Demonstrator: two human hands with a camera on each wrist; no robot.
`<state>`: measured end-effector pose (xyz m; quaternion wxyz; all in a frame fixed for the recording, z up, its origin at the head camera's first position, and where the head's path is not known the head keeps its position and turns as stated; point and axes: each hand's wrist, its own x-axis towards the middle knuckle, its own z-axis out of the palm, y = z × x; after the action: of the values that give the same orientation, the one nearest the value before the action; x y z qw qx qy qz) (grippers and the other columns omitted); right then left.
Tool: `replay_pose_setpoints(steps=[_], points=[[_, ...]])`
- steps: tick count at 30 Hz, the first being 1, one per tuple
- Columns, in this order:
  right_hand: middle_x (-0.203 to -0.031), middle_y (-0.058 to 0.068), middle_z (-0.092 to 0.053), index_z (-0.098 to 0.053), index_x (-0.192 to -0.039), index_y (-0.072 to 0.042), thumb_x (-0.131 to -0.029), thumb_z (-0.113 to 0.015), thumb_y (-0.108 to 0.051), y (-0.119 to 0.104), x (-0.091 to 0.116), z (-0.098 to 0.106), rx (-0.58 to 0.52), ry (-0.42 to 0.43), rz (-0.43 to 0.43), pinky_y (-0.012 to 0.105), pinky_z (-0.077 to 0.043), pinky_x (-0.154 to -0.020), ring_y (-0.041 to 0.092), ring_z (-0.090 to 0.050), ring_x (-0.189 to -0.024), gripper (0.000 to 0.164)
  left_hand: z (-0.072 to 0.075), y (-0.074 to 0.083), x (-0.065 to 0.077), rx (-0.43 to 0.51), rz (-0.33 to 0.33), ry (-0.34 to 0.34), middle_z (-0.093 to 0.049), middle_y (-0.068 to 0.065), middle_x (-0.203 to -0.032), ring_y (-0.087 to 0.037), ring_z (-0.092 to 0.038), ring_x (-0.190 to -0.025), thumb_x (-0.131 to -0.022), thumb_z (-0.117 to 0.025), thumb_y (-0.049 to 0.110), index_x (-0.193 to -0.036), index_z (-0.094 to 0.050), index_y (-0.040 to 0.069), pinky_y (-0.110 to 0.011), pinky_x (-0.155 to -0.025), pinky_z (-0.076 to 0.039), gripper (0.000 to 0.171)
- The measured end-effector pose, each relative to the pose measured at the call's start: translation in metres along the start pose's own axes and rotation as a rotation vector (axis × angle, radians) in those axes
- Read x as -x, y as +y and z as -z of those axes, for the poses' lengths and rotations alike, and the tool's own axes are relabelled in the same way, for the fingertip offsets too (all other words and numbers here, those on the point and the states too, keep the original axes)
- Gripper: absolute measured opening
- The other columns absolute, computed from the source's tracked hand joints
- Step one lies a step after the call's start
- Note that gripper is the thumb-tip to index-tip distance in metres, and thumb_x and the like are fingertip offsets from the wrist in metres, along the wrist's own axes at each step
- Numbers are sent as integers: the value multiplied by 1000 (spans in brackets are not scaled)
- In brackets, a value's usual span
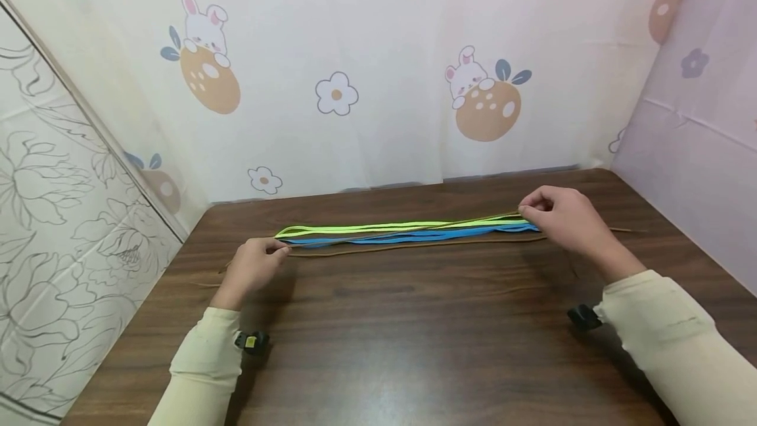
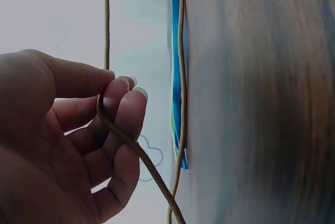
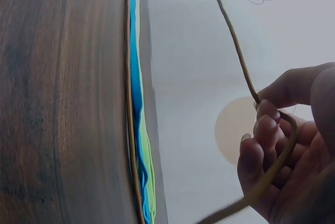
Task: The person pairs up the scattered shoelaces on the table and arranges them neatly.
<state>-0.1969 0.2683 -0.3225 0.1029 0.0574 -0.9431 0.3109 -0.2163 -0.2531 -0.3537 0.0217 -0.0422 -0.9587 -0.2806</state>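
A thin brown cord runs between my two hands, raised above the table. My left hand pinches it between thumb and fingertips, and its loose end hangs past the palm. Toward the other end, my right hand pinches the same cord, with a length curving down behind the fingers. Beneath it lie a yellow-green lace and a blue lace, both folded lengthwise. A second brown strand lies along their near side, reaching out beyond both hands.
The dark wooden table ends at a back wall covered with bunny-print cloth. A white flower-patterned panel borders the left side, and another cloth-covered wall stands at the right.
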Motion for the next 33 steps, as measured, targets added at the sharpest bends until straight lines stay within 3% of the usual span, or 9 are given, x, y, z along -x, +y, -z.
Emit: replay_pose_setpoints(steps=[14, 26, 33], points=[[-93, 13, -60, -66, -111, -2, -101, -60, -37, 9, -1, 8, -58, -12, -61, 34, -46, -57, 27, -51, -80, 37, 8, -7, 1, 62, 66, -32, -71, -11, -81, -21, -61, -76, -102, -57, 27, -116, -70, 3, -38, -71, -45, 31], [-94, 14, -64, -64, -116, 2, -102, -59, -31, 26, -5, 15, -165, -22, -104, 31, -56, -63, 24, -61, -76, 36, 9, -17, 0, 52, 65, -1, -70, -9, -79, -19, -62, -73, -101, -58, 27, -114, -71, 4, -35, -66, -44, 30], [-100, 19, -64, -64, -117, 4, -103, -58, -29, 36, -7, 21, -156, 3, -102, 30, -56, -64, 19, -64, -75, 37, 10, -19, -1, 75, 57, 12, -72, -11, -85, -20, -66, -75, -101, -59, 25, -113, -71, 3, -35, -66, -46, 28]])
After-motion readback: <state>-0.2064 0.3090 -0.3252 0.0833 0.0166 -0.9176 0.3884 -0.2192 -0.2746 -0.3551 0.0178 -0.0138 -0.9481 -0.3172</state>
